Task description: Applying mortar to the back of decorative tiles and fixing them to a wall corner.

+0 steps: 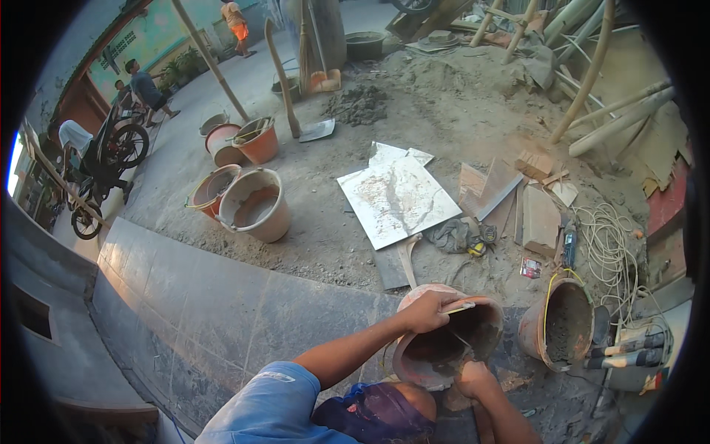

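Dusty ground [318, 255]; tilted bucket [423, 362] between both hands, mouth tipped nearward. Left hand [431, 311] clasps far rim; right hand [477, 380] curled by near rim, hold unclear.

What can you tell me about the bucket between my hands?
The bucket is round, reddish and looks like plastic, its walls smeared with grayish residue. It is tilted, its mouth toward the camera, left of a bucket with a yellow handle. Your left hand is at its upper rim, your right hand at its lower right. The shadowed inside is unclear.
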`<state>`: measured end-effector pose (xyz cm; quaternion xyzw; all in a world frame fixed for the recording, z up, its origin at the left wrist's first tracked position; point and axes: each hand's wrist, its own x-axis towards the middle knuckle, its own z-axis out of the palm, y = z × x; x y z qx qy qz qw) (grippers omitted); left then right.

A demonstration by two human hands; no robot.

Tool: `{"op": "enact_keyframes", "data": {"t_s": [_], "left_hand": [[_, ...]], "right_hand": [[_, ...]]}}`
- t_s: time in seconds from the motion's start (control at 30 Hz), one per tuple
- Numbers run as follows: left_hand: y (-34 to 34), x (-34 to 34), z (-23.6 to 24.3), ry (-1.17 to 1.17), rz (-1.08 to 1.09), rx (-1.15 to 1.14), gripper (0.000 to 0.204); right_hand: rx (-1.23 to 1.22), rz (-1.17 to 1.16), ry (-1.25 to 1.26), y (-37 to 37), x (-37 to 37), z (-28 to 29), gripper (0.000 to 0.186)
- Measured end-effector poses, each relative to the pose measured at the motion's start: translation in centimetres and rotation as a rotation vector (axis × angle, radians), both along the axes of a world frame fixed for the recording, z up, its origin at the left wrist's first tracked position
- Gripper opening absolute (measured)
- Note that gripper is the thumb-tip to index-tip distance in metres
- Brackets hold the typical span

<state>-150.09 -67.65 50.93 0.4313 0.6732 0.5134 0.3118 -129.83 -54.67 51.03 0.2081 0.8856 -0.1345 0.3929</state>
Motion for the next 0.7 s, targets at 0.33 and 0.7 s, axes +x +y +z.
{"op": "enact_keyframes", "data": {"t_s": [0.33,0.7], "left_hand": [[5.1,1.3,-2.4,0.077,0.015,0.099,0.049],[15.1,1.2,-10.4,-0.014,-0.014,-0.1,0.053]], "right_hand": [[-0.07,-0.161,-0.088,3.2,2.0,-5.3,0.039],[0.052,-0.218,0.137,18.1,-0.9,-7.3,0.034]]}}
